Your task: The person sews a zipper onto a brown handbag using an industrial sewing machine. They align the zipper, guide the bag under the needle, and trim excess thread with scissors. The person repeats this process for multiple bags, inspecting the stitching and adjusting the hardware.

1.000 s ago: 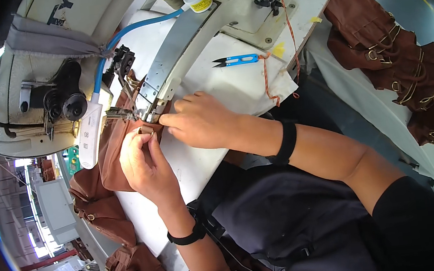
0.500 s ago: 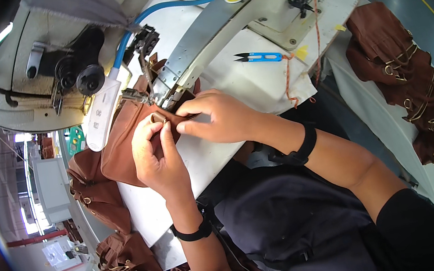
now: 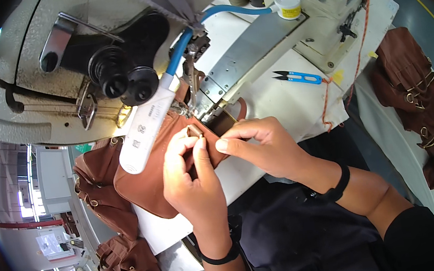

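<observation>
A brown leather bag (image 3: 150, 184) lies on the white sewing machine table, its upper edge close to the needle area and metal arm (image 3: 240, 57) of the sewing machine. Between the thumb and fingers of my left hand (image 3: 193, 184) is a small rolled brown leather tab (image 3: 194, 130), held over the bag. My right hand (image 3: 270, 148) is beside it, thumb and forefinger closed at the bag's right edge. Just how much leather the right fingertips pinch is partly hidden.
Blue-handled thread snips (image 3: 299, 77) lie on the table to the right, by an orange cord (image 3: 327, 103). A white lamp (image 3: 145, 125) on a blue hose hangs over the bag's left part. More brown bags sit at left (image 3: 126, 260) and right (image 3: 422, 105).
The whole view has shifted, so machine and bag appear farther right and larger. My right fingertips have drawn slightly away from the tab; the left hand keeps its pinch.
</observation>
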The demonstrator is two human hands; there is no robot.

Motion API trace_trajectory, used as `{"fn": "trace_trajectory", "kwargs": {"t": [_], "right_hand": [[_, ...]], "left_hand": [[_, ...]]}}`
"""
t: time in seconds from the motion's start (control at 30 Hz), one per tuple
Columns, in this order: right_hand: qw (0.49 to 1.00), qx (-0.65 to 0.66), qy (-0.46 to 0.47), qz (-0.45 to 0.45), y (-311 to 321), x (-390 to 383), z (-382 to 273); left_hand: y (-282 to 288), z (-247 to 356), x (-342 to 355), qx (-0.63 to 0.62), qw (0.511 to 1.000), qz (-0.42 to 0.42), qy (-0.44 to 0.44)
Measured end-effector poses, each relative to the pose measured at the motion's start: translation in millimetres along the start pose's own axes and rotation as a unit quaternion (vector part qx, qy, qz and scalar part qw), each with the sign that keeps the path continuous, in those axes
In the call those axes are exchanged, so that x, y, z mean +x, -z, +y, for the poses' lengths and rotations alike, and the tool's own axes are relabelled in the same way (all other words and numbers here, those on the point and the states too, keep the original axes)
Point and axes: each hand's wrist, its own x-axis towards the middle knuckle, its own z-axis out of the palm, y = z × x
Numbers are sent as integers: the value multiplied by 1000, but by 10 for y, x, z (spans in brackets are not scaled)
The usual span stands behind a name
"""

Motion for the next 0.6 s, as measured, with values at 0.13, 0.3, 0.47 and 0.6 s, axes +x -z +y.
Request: {"fn": "trace_trajectory", "kwargs": {"t": [0.13, 0.3, 0.47, 0.6], "right_hand": [[1000, 5, 19, 3, -17, 54, 67], [1000, 4, 4, 8, -32, 68, 65], [999, -22, 21, 10, -58, 86, 52], [1000, -21, -2, 20, -50, 120, 22]], "left_hand": [[-43, -19, 19, 28, 999, 1, -17], [-49, 0, 71, 12, 1000, -2, 0], [-62, -101, 60, -20, 999, 31, -18], [-83, -87, 101, -49, 998, 23, 27]]}}
